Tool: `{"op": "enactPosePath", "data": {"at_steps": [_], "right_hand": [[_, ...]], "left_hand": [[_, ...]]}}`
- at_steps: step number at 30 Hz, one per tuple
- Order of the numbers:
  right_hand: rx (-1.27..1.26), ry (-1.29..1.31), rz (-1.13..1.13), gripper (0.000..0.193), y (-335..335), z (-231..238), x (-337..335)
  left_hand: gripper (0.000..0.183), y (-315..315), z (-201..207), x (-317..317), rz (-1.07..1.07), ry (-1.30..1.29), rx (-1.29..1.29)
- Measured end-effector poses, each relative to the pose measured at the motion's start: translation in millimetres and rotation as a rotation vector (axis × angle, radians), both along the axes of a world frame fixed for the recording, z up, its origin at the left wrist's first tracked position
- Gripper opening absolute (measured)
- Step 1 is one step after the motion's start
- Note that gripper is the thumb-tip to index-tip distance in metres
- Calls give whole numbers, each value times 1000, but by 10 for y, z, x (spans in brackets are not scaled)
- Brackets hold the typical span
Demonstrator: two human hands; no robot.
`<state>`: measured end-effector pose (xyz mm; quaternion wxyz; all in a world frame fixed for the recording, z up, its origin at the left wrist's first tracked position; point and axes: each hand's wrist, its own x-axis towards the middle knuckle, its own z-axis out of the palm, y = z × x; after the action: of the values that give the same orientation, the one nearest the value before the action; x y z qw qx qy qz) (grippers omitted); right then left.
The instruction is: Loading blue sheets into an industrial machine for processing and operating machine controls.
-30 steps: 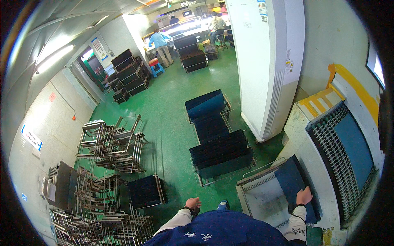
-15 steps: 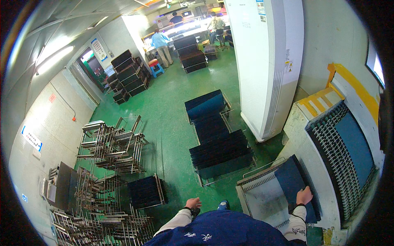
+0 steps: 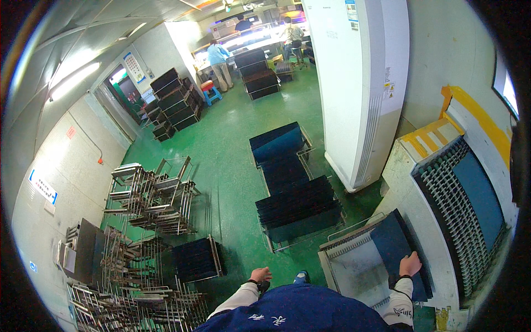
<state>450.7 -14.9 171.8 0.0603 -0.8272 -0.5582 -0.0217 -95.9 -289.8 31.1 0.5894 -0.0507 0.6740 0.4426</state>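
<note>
At the lower right, my right hand [image 3: 410, 264] grips the edge of a dark blue panel [image 3: 390, 238]. The panel is among several upright at the right end of a wire rack [image 3: 354, 271] with comb-like slotted sides; the rest of the rack shows its pale bottom. My left hand [image 3: 261, 274] hangs by my body with its fingers out, holding nothing. Right of the rack stands a machine with a roller conveyor [image 3: 451, 216], and another blue panel [image 3: 478, 191] lies flat on its rollers.
Racks filled with dark panels [image 3: 298, 210] stand on the green floor ahead, with a smaller filled rack [image 3: 196, 259] to the left. Bare metal racks [image 3: 157, 196] pile up along the left side. A tall white cabinet [image 3: 354, 99] rises ahead right. People [image 3: 219, 61] work at a far bench.
My hands and the panels keep their places. At the far bench, the person in light blue has shifted slightly.
</note>
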Motion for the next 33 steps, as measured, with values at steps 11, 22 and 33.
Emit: {"op": "enactPosePath", "data": {"at_steps": [11, 22, 33], "right_hand": [[-8, -9, 3, 24, -26, 34, -15], [20, 12, 7, 22, -10, -55, 28], [68, 13, 24, 22, -21, -79, 29]], "left_hand": [[42, 10, 57, 33, -17, 37, -32], [36, -28, 79, 35, 72, -91, 50], [41, -65, -139, -43, 17, -65, 4]]}}
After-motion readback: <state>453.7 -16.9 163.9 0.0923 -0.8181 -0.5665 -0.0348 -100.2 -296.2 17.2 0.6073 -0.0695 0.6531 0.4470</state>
